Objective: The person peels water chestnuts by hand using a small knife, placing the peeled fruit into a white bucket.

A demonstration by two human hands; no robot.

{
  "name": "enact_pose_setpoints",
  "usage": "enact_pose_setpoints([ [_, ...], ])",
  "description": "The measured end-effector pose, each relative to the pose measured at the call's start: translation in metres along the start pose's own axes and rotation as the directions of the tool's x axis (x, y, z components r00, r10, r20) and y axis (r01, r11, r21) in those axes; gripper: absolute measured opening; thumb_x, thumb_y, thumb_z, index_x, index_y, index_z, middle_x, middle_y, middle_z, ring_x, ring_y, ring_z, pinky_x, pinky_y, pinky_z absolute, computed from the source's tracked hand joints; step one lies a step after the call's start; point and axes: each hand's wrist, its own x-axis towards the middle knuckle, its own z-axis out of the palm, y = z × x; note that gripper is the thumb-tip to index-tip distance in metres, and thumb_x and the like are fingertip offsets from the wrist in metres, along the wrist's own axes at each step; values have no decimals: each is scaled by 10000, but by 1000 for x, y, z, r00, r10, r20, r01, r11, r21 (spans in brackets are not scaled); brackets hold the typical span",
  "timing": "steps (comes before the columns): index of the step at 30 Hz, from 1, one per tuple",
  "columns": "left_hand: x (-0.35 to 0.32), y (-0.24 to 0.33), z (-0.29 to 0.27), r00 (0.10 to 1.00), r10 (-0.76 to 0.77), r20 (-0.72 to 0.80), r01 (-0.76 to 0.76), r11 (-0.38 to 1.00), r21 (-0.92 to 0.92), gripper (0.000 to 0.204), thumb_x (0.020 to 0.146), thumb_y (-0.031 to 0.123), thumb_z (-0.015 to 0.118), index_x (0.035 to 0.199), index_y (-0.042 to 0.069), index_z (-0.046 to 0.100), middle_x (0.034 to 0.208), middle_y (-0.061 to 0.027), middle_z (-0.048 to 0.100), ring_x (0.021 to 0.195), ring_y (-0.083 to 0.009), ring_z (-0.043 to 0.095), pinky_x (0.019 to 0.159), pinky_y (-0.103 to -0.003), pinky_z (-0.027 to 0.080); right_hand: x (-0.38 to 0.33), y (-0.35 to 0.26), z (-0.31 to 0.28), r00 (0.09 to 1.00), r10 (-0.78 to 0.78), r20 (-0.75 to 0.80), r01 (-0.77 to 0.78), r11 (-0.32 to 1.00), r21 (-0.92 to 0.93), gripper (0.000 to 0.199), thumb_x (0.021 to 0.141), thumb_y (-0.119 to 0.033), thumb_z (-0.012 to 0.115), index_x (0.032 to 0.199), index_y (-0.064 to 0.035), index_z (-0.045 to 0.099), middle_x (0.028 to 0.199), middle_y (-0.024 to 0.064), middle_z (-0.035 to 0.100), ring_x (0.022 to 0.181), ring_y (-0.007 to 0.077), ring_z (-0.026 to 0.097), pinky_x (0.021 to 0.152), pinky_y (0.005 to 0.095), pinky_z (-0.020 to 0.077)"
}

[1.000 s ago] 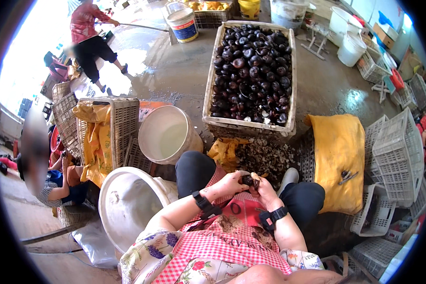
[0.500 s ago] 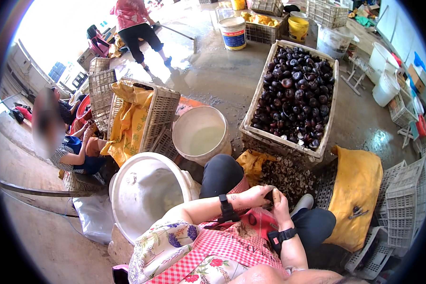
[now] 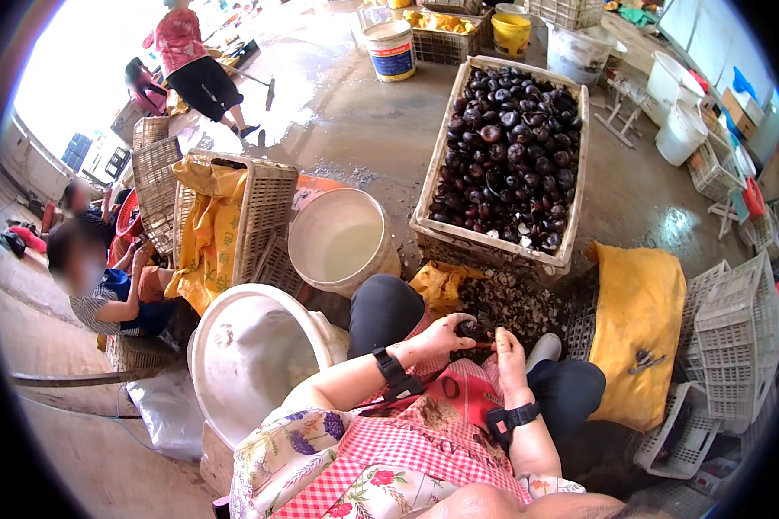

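My left hand point(image 3: 434, 340) is closed around a dark, round water chestnut point(image 3: 470, 329), held above my lap. My right hand point(image 3: 511, 362) is closed close beside it. A thin reddish-brown tool point(image 3: 483, 345) runs from its fingers toward the water chestnut; whether it is a knife or a peeler is too small to tell. Just beyond both hands, peelings point(image 3: 512, 304) lie in a heap at my feet. Past them stands a pale crate point(image 3: 428, 201) heaped with dark water chestnuts.
Left of my knees stand a large white tub point(image 3: 201, 346) and a bucket of cloudy water point(image 3: 342, 238). A yellow sack point(image 3: 636, 311) covers a crate at right, with small metal tools point(image 3: 645, 360) on it. Others sit at left; a person point(image 3: 201, 73) walks on the wet floor.
My hands have moved slightly apart, and the water chestnut in my left hand now shows. My view has shifted a little to the right. The person with the long-handled tool has stepped along.
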Motion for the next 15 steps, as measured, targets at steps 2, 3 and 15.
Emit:
enact_pose_setpoints([
  [2, 8, -3, -2, 999, 14, 41, -14, 1000, 0, 518, 818, 81, 756, 1281, -17, 546, 1087, -73, 680, 988, -132, 619, 890, -288, 513, -4, -4, 4, 992, -119, 37, 125, 965, -231, 300, 955, -330, 644, 1029, -39, 649, 898, 34, 635, 859, 132, 581, 760, 292, 473],
  [3, 2, 3, -1, 999, 12, 36, -13, 1000, 17, 505, 818, 82, 755, 1270, -19, 554, 1086, -76, 682, 990, -132, 620, 888, -287, 514, -7, -6, 8, 973, -222, 55, 228, 923, -309, 304, 944, -333, 655, 1022, -39, 646, 901, 61, 645, 849, 166, 596, 756, 308, 479],
  [15, -9, 23, 4, 999, -25, 48, 29, 997, -77, 461, 824, 19, 732, 1243, -12, 544, 1069, -36, 635, 946, -111, 594, 850, -262, 509, -4, -17, 12, 897, -430, 103, 431, 796, -426, 372, 884, -382, 712, 1047, -66, 605, 860, 125, 646, 729, 248, 623, 667, 336, 498],
])
